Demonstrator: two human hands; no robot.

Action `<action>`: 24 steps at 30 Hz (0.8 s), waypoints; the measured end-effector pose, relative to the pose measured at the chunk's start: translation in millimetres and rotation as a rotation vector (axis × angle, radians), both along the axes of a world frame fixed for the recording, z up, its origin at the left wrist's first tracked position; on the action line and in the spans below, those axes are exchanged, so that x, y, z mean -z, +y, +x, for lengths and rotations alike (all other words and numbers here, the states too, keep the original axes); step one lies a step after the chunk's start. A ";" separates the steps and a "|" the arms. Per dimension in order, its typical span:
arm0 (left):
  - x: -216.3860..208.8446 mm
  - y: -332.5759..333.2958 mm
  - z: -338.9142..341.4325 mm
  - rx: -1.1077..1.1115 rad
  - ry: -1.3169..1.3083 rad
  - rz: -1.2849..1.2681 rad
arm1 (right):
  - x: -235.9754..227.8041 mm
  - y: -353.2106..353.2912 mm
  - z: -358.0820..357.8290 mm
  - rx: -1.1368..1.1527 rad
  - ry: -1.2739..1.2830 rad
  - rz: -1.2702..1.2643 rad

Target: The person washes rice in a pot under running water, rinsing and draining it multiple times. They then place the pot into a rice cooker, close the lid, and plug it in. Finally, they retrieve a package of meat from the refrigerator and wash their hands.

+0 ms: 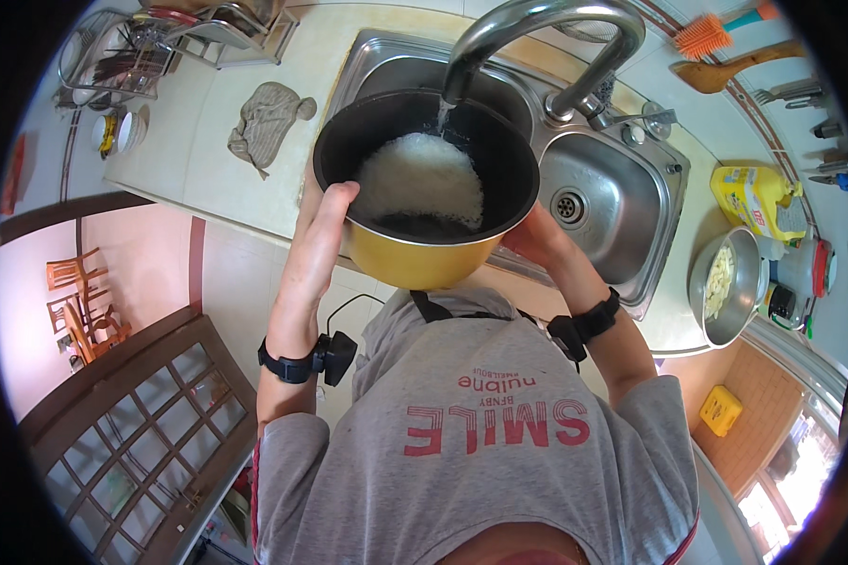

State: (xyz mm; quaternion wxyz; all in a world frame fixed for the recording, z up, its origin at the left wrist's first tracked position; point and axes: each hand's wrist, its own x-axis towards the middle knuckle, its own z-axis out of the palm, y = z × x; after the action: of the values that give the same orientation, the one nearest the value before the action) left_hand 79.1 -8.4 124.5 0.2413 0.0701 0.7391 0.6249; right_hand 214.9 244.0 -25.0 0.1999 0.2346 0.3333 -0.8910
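Note:
Between my two hands is a deep pot (405,264), yellow outside and black inside, tilted over the sink's front edge. White rice (422,179) lies in it, and a thin stream of water falls from the curved metal faucet (537,19) onto the rice. My left hand (328,221) grips the left side, its thumb over the rim. On the right side, my right hand (542,237) supports the pot from outside; its fingers are mostly hidden behind the wall. A black band with a small device is on each wrist.
The double steel sink (622,226) has its right basin drain showing. A crumpled grey cloth (269,127) lies on the left counter, with a dish rack (113,61) beyond. On the right stand a steel bowl of pale pieces (725,301) and a yellow jug (756,200).

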 end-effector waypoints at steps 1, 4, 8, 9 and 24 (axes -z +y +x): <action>-5.1 2.8 -3.1 0.019 0.048 -0.019 | 0.0 -2.6 -6.9 0.001 0.001 -0.023; -18.1 5.6 -7.0 0.024 0.121 -0.041 | -2.0 -11.1 -25.5 -0.030 0.009 -0.113; -19.6 3.2 -6.7 0.064 0.176 0.030 | -6.8 -23.4 -34.9 -0.034 -0.032 -0.131; -18.0 1.6 -6.1 0.075 0.215 -0.022 | -6.9 -25.0 -34.7 -0.024 0.005 -0.123; 82.6 -19.3 15.1 -0.095 -0.594 -0.015 | -16.5 18.9 -74.9 0.226 0.187 0.223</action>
State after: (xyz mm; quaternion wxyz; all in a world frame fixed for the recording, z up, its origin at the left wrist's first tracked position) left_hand 94.3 -27.8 42.0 0.4180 -0.1521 0.6432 0.6232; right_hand 140.0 262.9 -8.5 0.0397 0.2074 0.4186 -0.8833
